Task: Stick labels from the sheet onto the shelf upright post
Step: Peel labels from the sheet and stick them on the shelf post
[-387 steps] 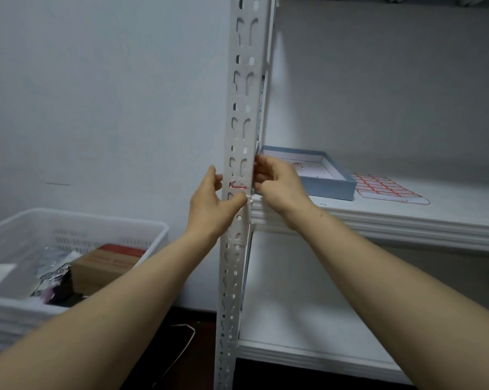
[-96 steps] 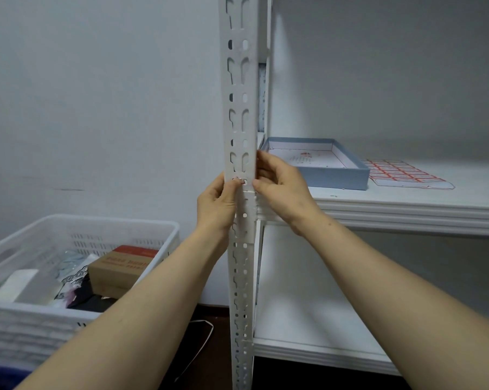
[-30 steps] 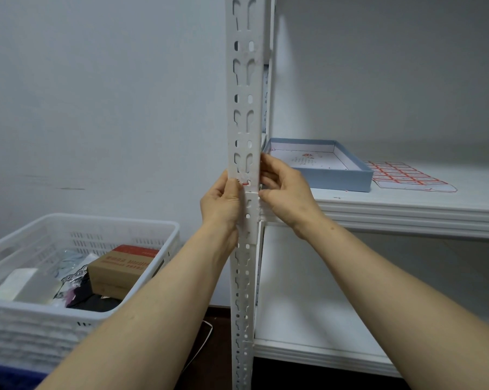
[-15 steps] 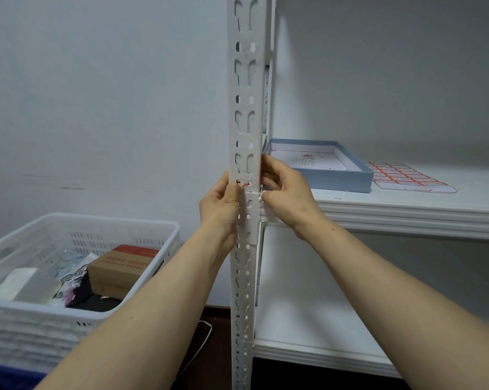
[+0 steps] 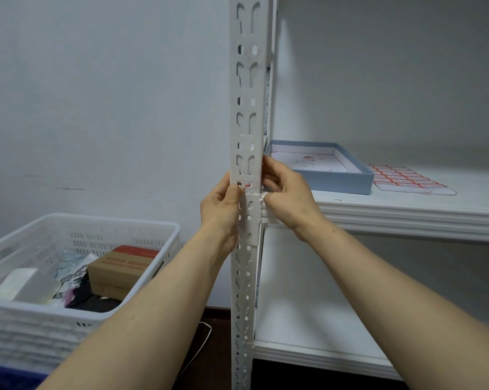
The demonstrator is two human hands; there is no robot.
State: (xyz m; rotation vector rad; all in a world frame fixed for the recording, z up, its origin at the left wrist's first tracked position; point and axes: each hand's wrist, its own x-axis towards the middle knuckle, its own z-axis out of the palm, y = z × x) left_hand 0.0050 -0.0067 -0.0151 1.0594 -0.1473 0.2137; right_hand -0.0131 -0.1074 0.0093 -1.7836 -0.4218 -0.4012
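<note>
My hands meet at the middle of the frame on the white upright post (image 5: pixel 247 108), which runs from top to bottom just right of centre. My left hand (image 5: pixel 222 205) grips the post from its left side. The thumb lies on the front face and the other fingers are hidden behind the metal. The thumb tip touches the left end of a small red-edged label (image 5: pixel 248 186), which sits on the post's front just above the joint where the shelf board (image 5: pixel 406 213) meets it.

My right hand (image 5: pixel 287 192) is curled round the post's right edge at the same height, fingers bent against the metal beside the label and thumb at the joint below. I cannot tell whether those fingers also pinch the label's right end.

The label sheet (image 5: pixel 406 180), printed with rows of red-framed labels, lies flat on the shelf board at the right of the frame, apart from both hands. Just left of it stands an open blue box (image 5: pixel 339 181), close behind my right hand. A lower shelf (image 5: pixel 308 319) shows beneath.

In the lower left is a white plastic basket (image 5: pixel 54 325) holding a brown cardboard box (image 5: pixel 122 267) and some wrapped items.
</note>
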